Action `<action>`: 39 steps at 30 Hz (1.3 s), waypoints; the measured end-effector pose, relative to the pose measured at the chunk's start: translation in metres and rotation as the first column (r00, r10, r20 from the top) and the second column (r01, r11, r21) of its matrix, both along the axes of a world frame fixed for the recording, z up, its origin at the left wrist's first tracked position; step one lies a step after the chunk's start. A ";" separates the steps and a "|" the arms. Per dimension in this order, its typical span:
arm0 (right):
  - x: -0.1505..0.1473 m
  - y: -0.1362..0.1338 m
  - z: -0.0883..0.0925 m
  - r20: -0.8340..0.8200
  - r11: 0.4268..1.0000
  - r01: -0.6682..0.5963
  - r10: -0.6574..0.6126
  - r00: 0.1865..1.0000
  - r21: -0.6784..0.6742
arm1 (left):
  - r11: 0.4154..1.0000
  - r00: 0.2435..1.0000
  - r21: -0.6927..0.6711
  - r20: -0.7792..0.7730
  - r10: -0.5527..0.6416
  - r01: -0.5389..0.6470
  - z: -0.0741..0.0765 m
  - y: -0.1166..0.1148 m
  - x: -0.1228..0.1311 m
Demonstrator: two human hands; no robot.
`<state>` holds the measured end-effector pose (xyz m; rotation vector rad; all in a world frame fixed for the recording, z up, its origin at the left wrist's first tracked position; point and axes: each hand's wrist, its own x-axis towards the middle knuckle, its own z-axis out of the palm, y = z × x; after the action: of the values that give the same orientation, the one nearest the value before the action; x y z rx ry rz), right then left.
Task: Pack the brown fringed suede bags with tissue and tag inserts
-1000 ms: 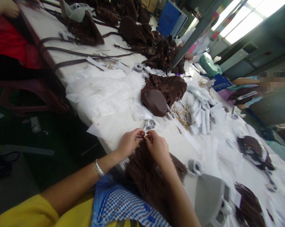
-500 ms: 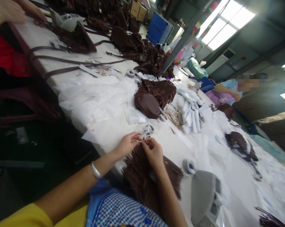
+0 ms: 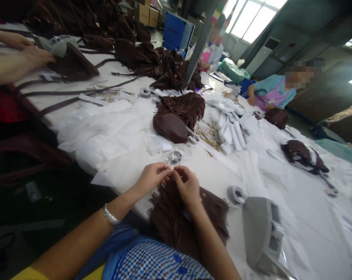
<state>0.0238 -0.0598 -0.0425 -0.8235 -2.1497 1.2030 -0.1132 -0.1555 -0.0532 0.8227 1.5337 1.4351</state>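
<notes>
At the near table edge lies a dark brown fringed bag (image 3: 170,217), partly under my forearms. My left hand (image 3: 154,177) and my right hand (image 3: 187,184) meet above its upper end, fingertips pinched close together. Something small and pale shows between the fingertips, too small to name. Just beyond the hands is a grey-white roll (image 3: 175,157). Right of the bag lie another roll of grey-white strip (image 3: 236,194) and a grey tape dispenser (image 3: 260,229).
A second brown fringed bag (image 3: 176,124) lies ahead, beside white paper rolls (image 3: 233,134). Thin white sheets (image 3: 97,128) cover the left table edge. Brown bags (image 3: 161,64) are heaped behind, near a post (image 3: 201,46). A co-worker's hands (image 3: 24,60) handle a bag at far left.
The whole view has shifted, with the near dispenser now further right. My hands stay pinched together over the bag. The co-worker's hands at far left have come further into view.
</notes>
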 end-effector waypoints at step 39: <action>0.000 0.004 0.003 0.033 0.987 -0.095 0.091 0.995 0.126 | 0.998 0.769 0.065 -0.639 0.027 0.019 0.007 -0.007 -0.011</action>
<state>0.0242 -0.0560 -0.0398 -0.6954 -2.2831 1.0914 -0.1240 -0.1623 -0.0459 1.4633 1.9887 1.2702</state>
